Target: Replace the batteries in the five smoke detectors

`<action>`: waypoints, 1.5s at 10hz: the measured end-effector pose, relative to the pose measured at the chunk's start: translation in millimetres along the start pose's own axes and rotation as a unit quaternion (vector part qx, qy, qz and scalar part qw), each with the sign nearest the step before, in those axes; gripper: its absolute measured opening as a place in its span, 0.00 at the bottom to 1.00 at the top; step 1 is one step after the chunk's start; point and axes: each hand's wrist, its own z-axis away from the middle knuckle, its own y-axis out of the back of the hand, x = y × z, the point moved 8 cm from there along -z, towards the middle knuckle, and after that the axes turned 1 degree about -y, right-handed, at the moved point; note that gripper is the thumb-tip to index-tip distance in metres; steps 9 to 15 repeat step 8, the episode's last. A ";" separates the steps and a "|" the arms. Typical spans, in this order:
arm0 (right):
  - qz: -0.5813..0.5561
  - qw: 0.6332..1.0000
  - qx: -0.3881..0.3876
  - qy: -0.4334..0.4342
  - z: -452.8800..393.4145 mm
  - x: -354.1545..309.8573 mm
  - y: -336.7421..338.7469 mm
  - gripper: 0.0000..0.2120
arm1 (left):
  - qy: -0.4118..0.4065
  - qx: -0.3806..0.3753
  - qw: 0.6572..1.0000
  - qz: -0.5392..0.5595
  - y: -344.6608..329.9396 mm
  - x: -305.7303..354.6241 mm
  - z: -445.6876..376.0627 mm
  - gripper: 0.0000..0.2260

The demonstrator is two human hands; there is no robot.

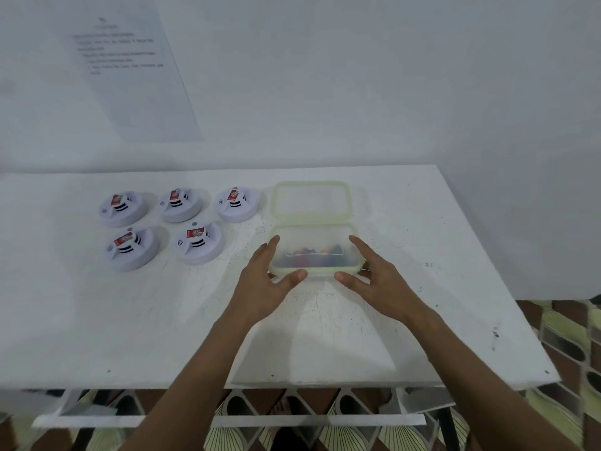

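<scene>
I am gripping the plastic container at its near corners with left hand and right hand. Five smoke detectors are sitting to its left.

A printed sheet hangs on the wall — below, a white table over patterned tiles.

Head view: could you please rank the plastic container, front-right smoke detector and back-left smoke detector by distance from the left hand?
1. plastic container, touching the left hand.
2. front-right smoke detector, leftward.
3. back-left smoke detector, far rear-left.
</scene>
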 end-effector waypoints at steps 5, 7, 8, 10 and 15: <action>0.135 0.990 0.042 0.012 0.1 -28.9 5.8 0.41 | -0.009 -0.024 0.999 -0.048 16.8 13.5 -1.8 0.37; 0.151 0.982 0.050 0.100 -5.5 -96.9 -37.6 0.42 | -0.061 0.032 0.995 -0.074 92.8 16.0 10.5 0.31; 0.146 0.968 0.091 0.182 -8.3 -126.3 -85.3 0.40 | -0.171 0.094 0.976 -0.100 138.8 9.9 31.5 0.22; 0.146 0.968 0.091 0.182 -8.3 -126.3 -85.3 0.40 | -0.171 0.094 0.976 -0.100 138.8 9.9 31.5 0.22; 0.146 0.968 0.091 0.182 -8.3 -126.3 -85.3 0.40 | -0.171 0.094 0.976 -0.100 138.8 9.9 31.5 0.22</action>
